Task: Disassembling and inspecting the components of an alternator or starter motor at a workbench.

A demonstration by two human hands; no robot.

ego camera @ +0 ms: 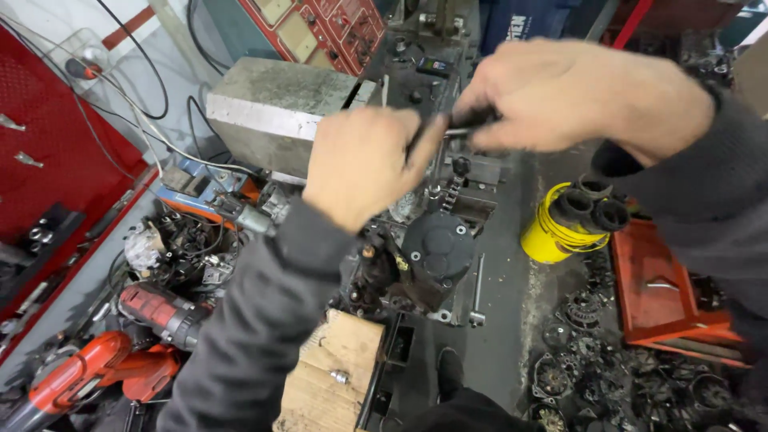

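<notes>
Both hands meet above the middle of the bench: the left hand is curled into a loose fist with its thumb pressed onto a thin dark tool, and the right hand pinches the other end of that same tool between thumb and fingertips. What kind of tool it is cannot be told, since the fingers hide most of it. Directly below the hands sits a round black motor part clamped among greasy metal pieces, with a long bolt lying just beside it. A grey concrete block stands behind the left hand, and a wooden block lies near the left sleeve. To the right, a yellow bucket holds black rings, next to a red metal box. Red power drills lie at the left of the dirty, cluttered workbench.
</notes>
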